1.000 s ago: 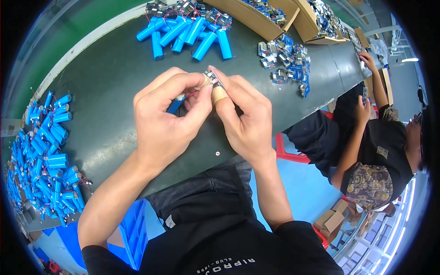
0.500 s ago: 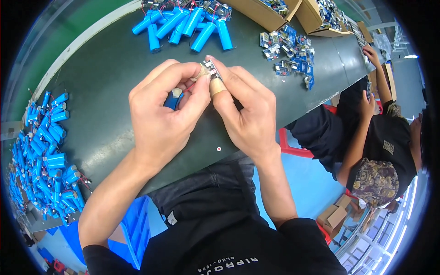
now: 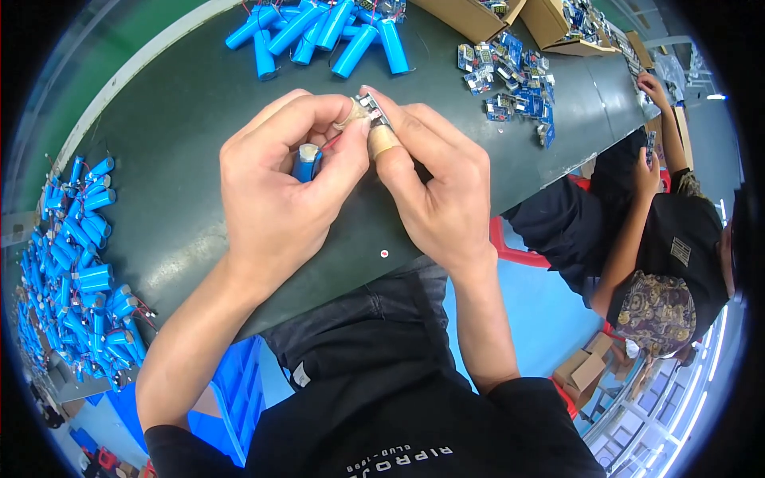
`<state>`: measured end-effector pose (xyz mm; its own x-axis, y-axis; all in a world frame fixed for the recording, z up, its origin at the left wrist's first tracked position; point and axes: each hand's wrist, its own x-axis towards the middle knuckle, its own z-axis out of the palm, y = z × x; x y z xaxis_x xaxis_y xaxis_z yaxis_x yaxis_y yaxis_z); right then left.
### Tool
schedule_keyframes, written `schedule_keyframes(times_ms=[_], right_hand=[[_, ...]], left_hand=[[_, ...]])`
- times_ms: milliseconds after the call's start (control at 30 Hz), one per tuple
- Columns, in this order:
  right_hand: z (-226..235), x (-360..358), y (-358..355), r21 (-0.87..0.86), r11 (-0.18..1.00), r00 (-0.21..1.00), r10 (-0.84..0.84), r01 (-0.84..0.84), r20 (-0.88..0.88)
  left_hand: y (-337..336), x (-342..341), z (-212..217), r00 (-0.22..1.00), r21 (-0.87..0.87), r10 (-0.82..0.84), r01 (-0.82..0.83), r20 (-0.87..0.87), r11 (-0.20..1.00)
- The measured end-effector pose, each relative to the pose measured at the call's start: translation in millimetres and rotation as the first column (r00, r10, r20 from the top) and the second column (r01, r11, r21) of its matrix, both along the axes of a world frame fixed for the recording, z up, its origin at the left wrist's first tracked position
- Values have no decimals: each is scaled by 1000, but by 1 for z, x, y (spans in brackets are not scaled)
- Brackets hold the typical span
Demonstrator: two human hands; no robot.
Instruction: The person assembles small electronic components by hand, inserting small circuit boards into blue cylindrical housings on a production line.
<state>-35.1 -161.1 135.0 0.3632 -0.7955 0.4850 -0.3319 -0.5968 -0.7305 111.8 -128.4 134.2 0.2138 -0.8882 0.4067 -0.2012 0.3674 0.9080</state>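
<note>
My left hand (image 3: 275, 187) is closed around a blue cylindrical battery (image 3: 305, 167), its pale end showing between the fingers. A red wire (image 3: 329, 143) runs from the battery toward my left thumb and index fingertip, which pinch at the edge of a small circuit board (image 3: 372, 108). My right hand (image 3: 442, 187) grips that board between thumb and fingers. The two hands meet over the table, fingertips almost touching. Beige coverings wrap my left index fingertip and my right thumb. Whether the wire's plug sits in the board is hidden by the fingers.
Blue batteries with wires (image 3: 319, 36) lie beyond my hands, and a large heap of batteries (image 3: 88, 271) covers the table's left end. Loose circuit boards (image 3: 514, 84) lie at the far right, beside cardboard boxes (image 3: 550, 32). A seated co-worker (image 3: 653, 247) is on the right.
Both hands still hold the battery and board together. The fingers have shifted slightly and more of the battery shows. The view has moved a little.
</note>
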Motion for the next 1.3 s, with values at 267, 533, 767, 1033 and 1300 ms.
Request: schedule_keyframes(times_ms=[267, 533, 767, 1033, 1300], right_hand=[[0, -1, 0, 33, 999, 1000, 7, -7, 14], [4, -1, -1, 31, 1000, 999, 4, -3, -36], [5, 1, -2, -40, 999, 996, -14, 10, -85], [6, 1, -4, -58, 998, 994, -18, 12, -107], [1, -1, -6, -84, 996, 994, 3, -12, -108]], left_hand=[[0, 0, 1, 1000, 6, -4, 4, 0, 1000], [1, -3, 3, 999, 49, 34, -34, 4, 998], [1, -1, 6, 996, 128, -4, 14, -84, 992], [2, -1, 14, 975, 214, -22, 70, -221, 974], [2, -2, 13, 979, 255, -4, 58, -206, 965]])
